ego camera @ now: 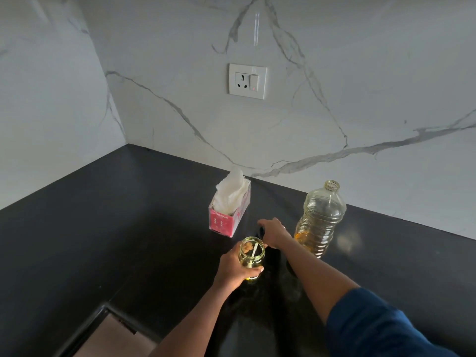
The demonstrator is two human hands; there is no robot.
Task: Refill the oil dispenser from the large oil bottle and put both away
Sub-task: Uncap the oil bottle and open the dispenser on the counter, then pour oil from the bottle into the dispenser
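Marble wall (334, 86): white with grey veins, two faces meeting in a corner at 10 o'clock of the view.

Bench (103, 240): black, glossy, carries the items below.

Large oil bottle (322, 217): clear ribbed plastic, upright on the bench, cap off. There is a shallow layer of yellow oil at the base (the rest looks empty). It stands at 2 o'clock from the oil dispenser.

Tissue box (226, 220): pink, with white tissues standing out of the top, at 11 o'clock from the dispenser.

Wall socket (247, 81): white plate, at 12 o'clock, high on the wall.

Oil dispenser (252, 252): small glass jar near centre, upright, mouth open, with yellowish oil and a white tube inside. The left hand (233, 267) grips it from 8 o'clock, fingers curled round the glass.

Right hand (274, 231): comes from a blue sleeve (373, 325) and lies between dispenser and bottle. Its fingers are bent down over a dark object (261, 231) at 1 o'clock from the dispenser. Black on black, so I cannot tell whether it is gripped or only touched.
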